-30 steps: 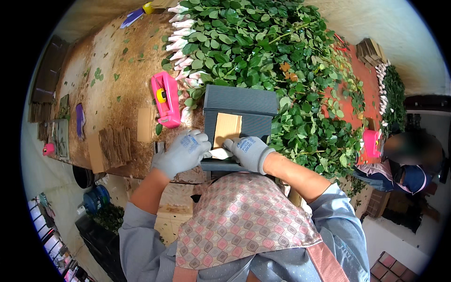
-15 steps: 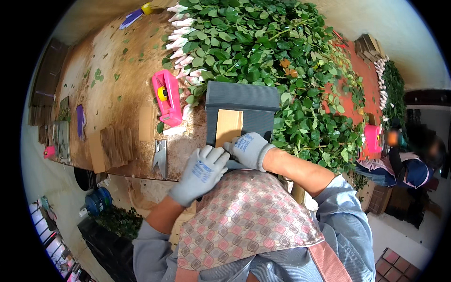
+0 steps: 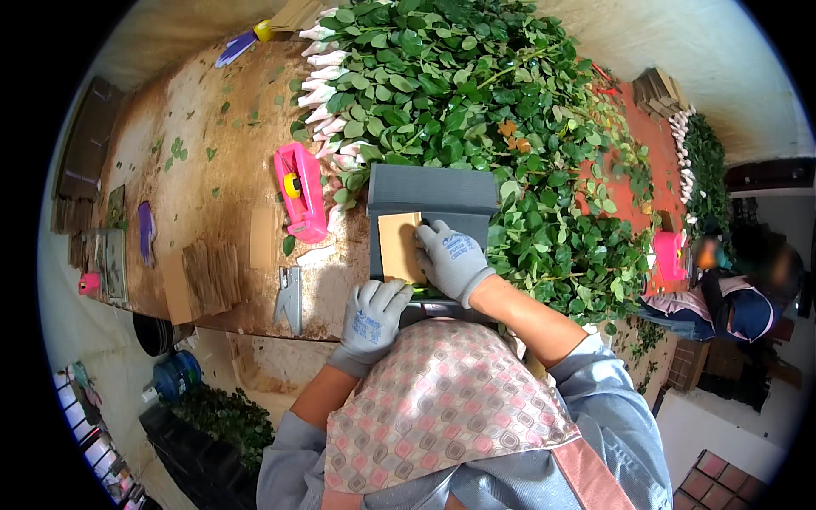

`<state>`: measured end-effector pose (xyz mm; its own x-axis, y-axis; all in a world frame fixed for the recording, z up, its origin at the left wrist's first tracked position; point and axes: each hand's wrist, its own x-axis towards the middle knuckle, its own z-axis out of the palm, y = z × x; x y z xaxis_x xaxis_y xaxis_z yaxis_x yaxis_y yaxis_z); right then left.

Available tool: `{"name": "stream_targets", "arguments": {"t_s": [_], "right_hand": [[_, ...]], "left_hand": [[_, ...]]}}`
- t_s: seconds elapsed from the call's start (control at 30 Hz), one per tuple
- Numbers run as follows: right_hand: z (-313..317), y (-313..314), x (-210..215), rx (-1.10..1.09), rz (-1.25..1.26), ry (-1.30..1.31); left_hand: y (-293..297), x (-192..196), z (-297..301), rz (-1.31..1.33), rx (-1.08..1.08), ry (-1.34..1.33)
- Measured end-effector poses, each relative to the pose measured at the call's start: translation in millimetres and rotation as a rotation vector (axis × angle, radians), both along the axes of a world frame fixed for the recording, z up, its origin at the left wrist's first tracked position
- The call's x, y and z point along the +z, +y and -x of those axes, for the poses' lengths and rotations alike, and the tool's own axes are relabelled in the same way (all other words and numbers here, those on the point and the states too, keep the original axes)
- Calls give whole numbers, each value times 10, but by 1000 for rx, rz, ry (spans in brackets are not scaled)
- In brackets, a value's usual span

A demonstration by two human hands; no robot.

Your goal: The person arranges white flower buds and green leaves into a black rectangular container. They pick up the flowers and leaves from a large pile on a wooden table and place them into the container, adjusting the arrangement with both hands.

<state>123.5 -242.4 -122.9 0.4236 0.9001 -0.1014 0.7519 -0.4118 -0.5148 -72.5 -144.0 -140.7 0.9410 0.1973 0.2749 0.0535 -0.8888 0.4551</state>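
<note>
A dark ribbed stand (image 3: 432, 189) is directly in front of me at the table's near edge. Lying on it is a tan cardboard piece (image 3: 399, 245), slightly tilted. My gloved right hand (image 3: 457, 262) grips the cardboard's right edge, thumb and fingers against it. At the cardboard's near end is my gloved left hand (image 3: 372, 321), its fingers bent together beside a bit of green (image 3: 418, 290). What those left fingers hold, if anything, is hidden. Left of the stand lie a pink tape dispenser (image 3: 303, 194) with a yellow roll and a grey metal stapler-like tool (image 3: 290, 299).
A thick heap of leafy rose stems (image 3: 476, 93) covers the table's far middle and right, pale wrapped heads facing left. Stacked cardboard pieces (image 3: 208, 276) stand at the near left. Purple gloves (image 3: 146, 231) lie beyond them. At far right, another person (image 3: 722, 297) stands by a second pink dispenser (image 3: 669, 255).
My right hand has moved away from me along the cardboard's right edge. The left hand has drawn slightly nearer to me. The cardboard has shifted left and tilted, and some green shows at its near end.
</note>
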Motion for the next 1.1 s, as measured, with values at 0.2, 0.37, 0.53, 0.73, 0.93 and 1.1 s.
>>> {"name": "stream_targets", "arguments": {"t_s": [0.2, 0.37, 0.53, 0.73, 0.93, 1.1], "right_hand": [[-76, 24, 68, 64, 120, -63], [-184, 113, 160, 189, 262, -77], [-457, 405, 531, 245, 110, -133], [-1658, 1193, 109, 140, -73, -522], [-1990, 1203, -327, 445, 439, -902], [-2089, 1061, 1, 376, 370, -743]], "left_hand": [[-13, -19, -7, -17, 19, 25], [-5, -49, -21, -61, 24, -4], [15, 16, -21, -32, 25, 20], [43, 73, -14, -17, 0, 77], [46, 51, -14, 3, -5, 69], [63, 54, -26, -2, -25, -3]]}}
